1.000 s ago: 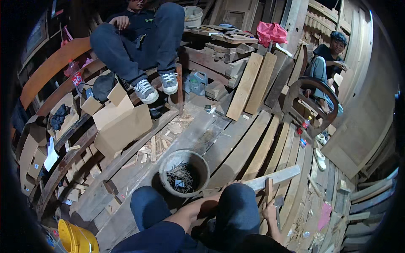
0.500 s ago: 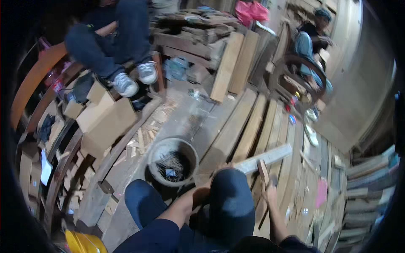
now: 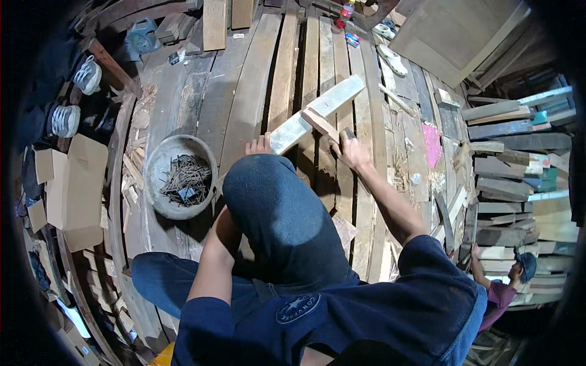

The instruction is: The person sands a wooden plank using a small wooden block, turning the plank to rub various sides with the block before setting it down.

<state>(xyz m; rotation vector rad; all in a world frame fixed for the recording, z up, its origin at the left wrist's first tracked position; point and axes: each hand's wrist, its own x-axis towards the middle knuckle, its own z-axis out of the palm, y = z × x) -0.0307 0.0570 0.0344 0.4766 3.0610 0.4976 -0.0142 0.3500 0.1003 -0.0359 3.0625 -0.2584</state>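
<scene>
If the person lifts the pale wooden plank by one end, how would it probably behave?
The pale plank would probably stay stiff, since it looks thick and straight. It seems fairly light, being short and narrow beside the floor boards. Flat-sided, it should not roll, but the small wooden block lying across it near the right hand might slide off. The left hand touches its near end.

Brown cardboard boxes [image 3: 76, 189] lie at left; pink packet [image 3: 431, 145] at right.
</scene>
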